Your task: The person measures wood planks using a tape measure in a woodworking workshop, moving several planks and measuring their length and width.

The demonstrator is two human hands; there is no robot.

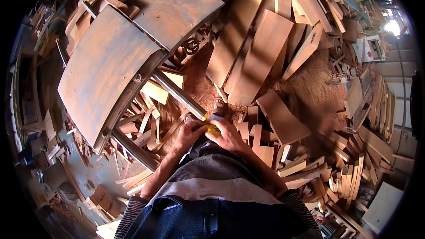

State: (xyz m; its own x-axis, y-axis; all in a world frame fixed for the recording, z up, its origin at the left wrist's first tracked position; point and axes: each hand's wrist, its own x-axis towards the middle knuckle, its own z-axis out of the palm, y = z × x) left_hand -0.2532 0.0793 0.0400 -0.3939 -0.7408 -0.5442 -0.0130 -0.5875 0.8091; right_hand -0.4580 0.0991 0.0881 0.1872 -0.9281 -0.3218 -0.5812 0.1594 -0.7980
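Observation:
In front of my waist, both hands are closed close together around a small bright yellow object; its kind is mostly hidden by the fingers. My left hand grips it from the left with bent fingers. From the right, my right hand pinches it, thumb toward the left hand. A bit of yellow also shows above the fingertips, by the end of a round metal rail. That rail runs out from a large machine table with a dusty metal top, to the left.
Wide planks lean in a pile ahead, on a sawdust-covered floor. A short board lies to the right of my hands. Offcuts heap up at the lower right. A second rail sticks out at the left. A handwheel sits under the table.

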